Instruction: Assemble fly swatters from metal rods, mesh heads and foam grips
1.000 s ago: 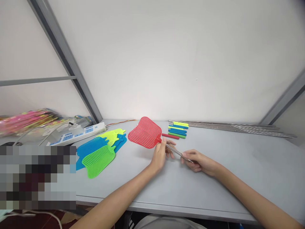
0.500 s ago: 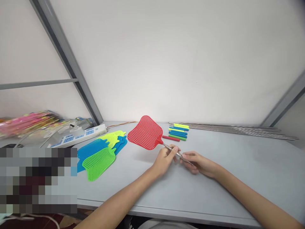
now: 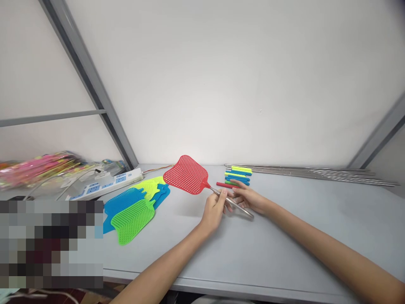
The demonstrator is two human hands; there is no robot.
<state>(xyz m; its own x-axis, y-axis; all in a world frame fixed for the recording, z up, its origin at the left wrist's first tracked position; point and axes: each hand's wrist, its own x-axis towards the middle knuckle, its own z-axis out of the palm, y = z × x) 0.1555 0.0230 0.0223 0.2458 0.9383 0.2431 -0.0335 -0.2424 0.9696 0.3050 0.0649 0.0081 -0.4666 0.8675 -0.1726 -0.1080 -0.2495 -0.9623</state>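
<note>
My left hand [image 3: 212, 212] is closed round the metal rod [image 3: 241, 209] of a red fly swatter [image 3: 186, 175], thumb on top. The swatter is held above the table, its perforated head up to the left and the bare rod end down to the right. Just beyond the rod is my right hand [image 3: 251, 199], fingers apart, near a red handle tube [image 3: 222, 185]. I cannot tell whether its fingertips touch the tubes. Behind it lies a small stack of yellow, blue and green handle tubes [image 3: 238, 173].
Green [image 3: 134, 221], blue [image 3: 125, 200] and yellow swatter heads lie in an overlapping pile on the left of the table [image 3: 284, 261]. A white power strip [image 3: 109, 184] sits behind them. Long metal rods [image 3: 316, 173] lie along the back wall. Pink packaged items [image 3: 41, 166] are farther left.
My right hand has let go of the rod's lower end and moved up and left toward the handle tubes. My left hand and the swatter have shifted slightly left.
</note>
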